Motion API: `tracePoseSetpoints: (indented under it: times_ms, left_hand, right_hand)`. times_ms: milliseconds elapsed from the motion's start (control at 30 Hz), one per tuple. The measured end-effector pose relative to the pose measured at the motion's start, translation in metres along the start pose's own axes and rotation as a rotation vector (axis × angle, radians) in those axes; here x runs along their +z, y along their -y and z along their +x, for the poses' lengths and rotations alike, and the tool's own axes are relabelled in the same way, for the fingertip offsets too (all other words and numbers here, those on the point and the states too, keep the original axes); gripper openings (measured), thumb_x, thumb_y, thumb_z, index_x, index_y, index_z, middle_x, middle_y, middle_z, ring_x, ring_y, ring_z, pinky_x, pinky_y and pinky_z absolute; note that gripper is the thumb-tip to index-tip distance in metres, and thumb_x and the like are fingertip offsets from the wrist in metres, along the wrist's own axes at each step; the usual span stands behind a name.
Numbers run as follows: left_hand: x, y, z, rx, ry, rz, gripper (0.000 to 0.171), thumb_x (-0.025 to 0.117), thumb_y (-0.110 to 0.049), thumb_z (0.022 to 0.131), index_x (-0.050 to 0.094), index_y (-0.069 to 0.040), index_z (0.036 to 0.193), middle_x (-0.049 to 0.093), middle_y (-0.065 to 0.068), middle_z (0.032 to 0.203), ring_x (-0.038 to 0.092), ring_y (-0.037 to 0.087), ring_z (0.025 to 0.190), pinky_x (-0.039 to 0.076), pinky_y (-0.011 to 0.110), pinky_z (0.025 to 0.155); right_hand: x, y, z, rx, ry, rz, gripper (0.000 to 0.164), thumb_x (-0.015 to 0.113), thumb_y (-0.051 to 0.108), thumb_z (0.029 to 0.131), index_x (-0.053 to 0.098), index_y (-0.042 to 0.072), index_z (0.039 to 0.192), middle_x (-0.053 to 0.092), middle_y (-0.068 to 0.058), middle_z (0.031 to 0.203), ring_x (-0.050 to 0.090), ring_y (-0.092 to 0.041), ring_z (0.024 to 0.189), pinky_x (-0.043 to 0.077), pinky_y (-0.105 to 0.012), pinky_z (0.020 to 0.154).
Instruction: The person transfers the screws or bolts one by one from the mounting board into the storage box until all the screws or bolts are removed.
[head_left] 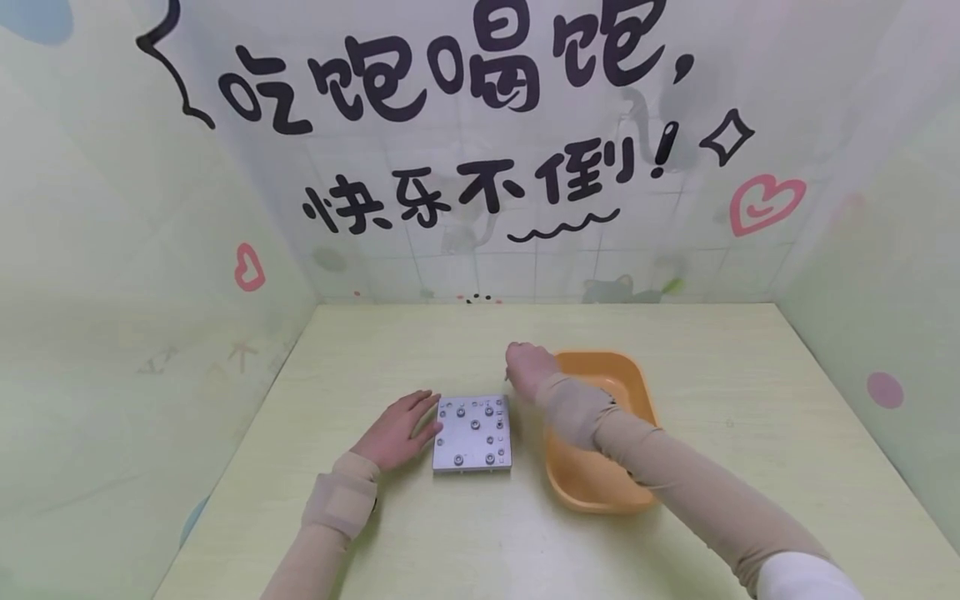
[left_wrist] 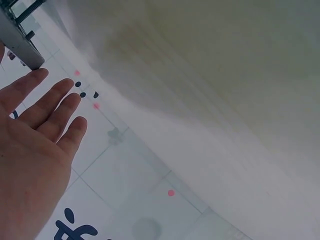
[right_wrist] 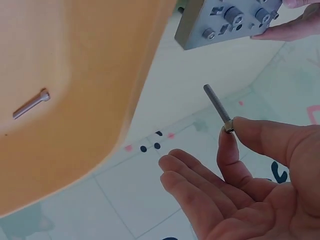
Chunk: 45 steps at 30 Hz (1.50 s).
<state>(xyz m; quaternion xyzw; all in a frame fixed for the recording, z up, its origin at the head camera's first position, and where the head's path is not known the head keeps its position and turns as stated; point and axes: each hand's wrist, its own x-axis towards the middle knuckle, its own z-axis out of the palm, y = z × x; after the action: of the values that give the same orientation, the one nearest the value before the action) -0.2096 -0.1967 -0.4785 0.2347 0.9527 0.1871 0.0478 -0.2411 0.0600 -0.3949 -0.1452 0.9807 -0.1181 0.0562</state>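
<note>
My left hand [head_left: 397, 432] rests with fingers extended at the left edge of a square metal plate [head_left: 457, 437]. In the left wrist view the index fingertip [left_wrist: 40, 75] is right at the plate's corner. Several socket-head screws [right_wrist: 233, 16] stand in the plate's top, among smaller holes. Between thumb and index finger, my right hand [right_wrist: 250, 175] pinches a long threaded bolt [right_wrist: 217, 102] by its head, the shank pointing away from the palm. The other fingers are loosely spread. From the head view, this hand [head_left: 531, 367] is above the upper left rim of an orange basin.
The orange basin [head_left: 647, 392] stands right of the plate, partly covered by the right forearm. One loose bolt [right_wrist: 31, 106] lies inside it in the right wrist view. A pale table [head_left: 360, 542] is bounded by printed walls [head_left: 525, 275] at the back and sides.
</note>
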Motion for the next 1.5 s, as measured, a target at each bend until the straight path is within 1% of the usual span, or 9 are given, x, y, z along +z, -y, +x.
tracePoseSetpoints:
  times_ms: [67,133,400,667,800,1000,1233,1300,1500]
  left_hand:
    - [-0.001,-0.001,0.0,0.007,-0.003,0.004,0.057,0.053,-0.035,0.101,0.044,-0.002,0.146,0.043,0.023,0.151,0.038,0.043,0.14,0.032,0.058,0.117]
    - [-0.002,-0.001,0.0,0.007,0.001,0.007,0.056,0.053,-0.034,0.101,0.044,-0.002,0.147,0.042,0.023,0.151,0.038,0.043,0.14,0.032,0.058,0.117]
    - [-0.001,-0.001,0.001,0.007,-0.002,0.012,0.056,0.053,-0.034,0.101,0.044,-0.002,0.146,0.042,0.023,0.151,0.038,0.043,0.14,0.032,0.058,0.117]
    - [-0.001,0.0,0.001,-0.002,0.004,0.008,0.057,0.053,-0.035,0.101,0.043,-0.002,0.147,0.041,0.023,0.152,0.038,0.043,0.141,0.031,0.058,0.117]
    - [-0.002,0.0,0.0,-0.008,0.005,0.008,0.056,0.053,-0.034,0.102,0.043,-0.002,0.147,0.041,0.023,0.152,0.037,0.043,0.141,0.03,0.058,0.117]
    - [-0.001,0.001,0.0,-0.001,0.0,0.012,0.057,0.053,-0.035,0.102,0.044,-0.003,0.147,0.041,0.023,0.152,0.037,0.043,0.141,0.031,0.058,0.117]
    - [0.0,0.001,0.0,-0.001,0.007,0.007,0.057,0.052,-0.035,0.102,0.043,-0.003,0.147,0.042,0.023,0.152,0.037,0.043,0.141,0.03,0.058,0.117]
    - [0.0,0.001,0.0,-0.001,0.005,0.012,0.057,0.053,-0.036,0.101,0.044,-0.003,0.147,0.042,0.023,0.151,0.037,0.043,0.141,0.031,0.058,0.117]
    - [0.0,0.0,0.0,0.003,-0.001,0.012,0.057,0.053,-0.035,0.102,0.044,-0.002,0.147,0.042,0.023,0.151,0.038,0.043,0.141,0.031,0.058,0.117]
  right_hand:
    - [0.0,-0.004,0.006,0.025,0.001,-0.023,0.017,0.064,0.01,0.095,0.063,-0.004,0.105,0.072,-0.013,0.098,0.072,-0.032,0.09,0.062,-0.038,0.078]
    - [-0.002,-0.008,0.007,0.041,0.002,-0.017,0.018,0.065,0.01,0.094,0.064,-0.005,0.104,0.072,-0.013,0.098,0.072,-0.032,0.09,0.062,-0.038,0.079]
    - [-0.016,-0.027,0.0,0.052,0.006,0.0,0.018,0.064,0.009,0.095,0.064,-0.006,0.105,0.073,-0.015,0.102,0.071,-0.033,0.096,0.062,-0.038,0.083]
    - [-0.027,-0.046,-0.009,0.094,0.039,0.031,0.012,0.059,0.005,0.096,0.062,-0.005,0.101,0.072,-0.016,0.1,0.071,-0.032,0.088,0.061,-0.036,0.07]
    - [-0.028,-0.055,-0.013,0.101,0.025,0.014,0.011,0.052,0.001,0.096,0.06,-0.006,0.094,0.068,-0.018,0.09,0.069,-0.031,0.081,0.06,-0.04,0.067]
    - [-0.024,-0.068,-0.018,0.093,0.026,0.026,0.012,0.047,-0.003,0.093,0.057,-0.004,0.086,0.063,-0.014,0.078,0.058,-0.024,0.068,0.056,-0.038,0.063]
    - [-0.016,-0.078,-0.024,0.11,0.071,0.03,0.013,0.048,-0.003,0.095,0.059,-0.004,0.089,0.056,-0.009,0.071,0.047,-0.019,0.061,0.043,-0.029,0.055]
    - [-0.013,-0.08,-0.025,0.117,0.08,0.021,0.013,0.047,-0.003,0.095,0.059,-0.004,0.089,0.057,-0.01,0.072,0.047,-0.019,0.061,0.043,-0.03,0.055]
    - [-0.002,-0.082,-0.027,0.123,0.092,-0.018,0.015,0.05,-0.003,0.095,0.062,-0.001,0.086,0.065,-0.013,0.08,0.055,-0.021,0.064,0.051,-0.034,0.059]
